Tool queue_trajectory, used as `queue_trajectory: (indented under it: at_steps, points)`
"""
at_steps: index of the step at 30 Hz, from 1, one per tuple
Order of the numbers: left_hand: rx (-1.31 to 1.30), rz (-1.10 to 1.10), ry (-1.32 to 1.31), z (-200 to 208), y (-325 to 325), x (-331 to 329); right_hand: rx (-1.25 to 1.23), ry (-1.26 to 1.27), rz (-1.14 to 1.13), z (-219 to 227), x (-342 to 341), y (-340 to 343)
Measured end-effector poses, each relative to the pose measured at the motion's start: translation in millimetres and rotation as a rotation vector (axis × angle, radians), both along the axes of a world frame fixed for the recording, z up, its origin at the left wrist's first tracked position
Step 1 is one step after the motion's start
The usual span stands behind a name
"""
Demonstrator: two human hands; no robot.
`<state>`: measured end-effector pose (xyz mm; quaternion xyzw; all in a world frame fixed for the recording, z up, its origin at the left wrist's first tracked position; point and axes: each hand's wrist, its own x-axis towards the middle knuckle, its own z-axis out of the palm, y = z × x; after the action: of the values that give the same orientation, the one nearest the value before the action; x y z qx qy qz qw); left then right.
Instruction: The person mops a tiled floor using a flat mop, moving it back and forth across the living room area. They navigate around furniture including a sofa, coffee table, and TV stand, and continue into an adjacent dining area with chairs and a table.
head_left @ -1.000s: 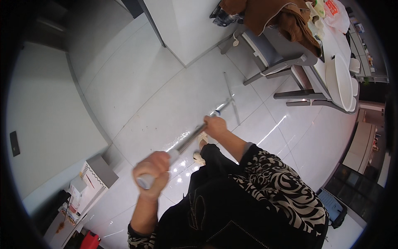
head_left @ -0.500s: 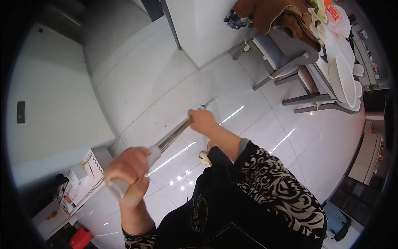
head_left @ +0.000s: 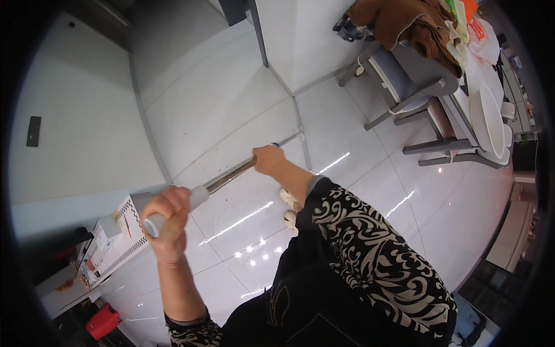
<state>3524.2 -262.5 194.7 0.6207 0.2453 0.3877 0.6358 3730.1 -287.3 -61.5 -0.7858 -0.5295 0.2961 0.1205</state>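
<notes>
A long-handled floor tool, seemingly a flat mop, slants away from me with a metal pole and a thick white grip. My left hand is closed around the white grip at the near end. Farther down, my right hand wraps around the pole, next to a small blue part. Beyond it, a thin grey crossbar head rests on the glossy pale tile floor, near a wall corner. The underside of the head is hidden.
On the right stand grey chairs at a white table with a large white oval dish and a brown cloth. A pale door panel is at the left, a checker-edged white unit below it. My shoes are near the pole.
Both hands have moved left and a little away from me with the pole. The head's crossbar now shows clearly near the wall corner. My view has shifted slightly.
</notes>
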Motion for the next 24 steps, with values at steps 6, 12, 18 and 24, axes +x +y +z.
queue_trajectory:
  at_steps: [6,12,18,24]
  points:
    - [0.323,-0.315,0.147,38,23,24,0.17,0.18,-0.156,0,-32,49]
    - [0.517,-0.206,0.413,7,-4,18,0.684,0.689,-0.456,-41,5,64]
    - [-0.92,0.086,0.349,-126,-45,8,0.495,1.002,-0.34,55,17,-56]
    - [-1.673,0.692,-0.468,-266,-81,21,0.265,0.712,0.338,144,-30,-131]
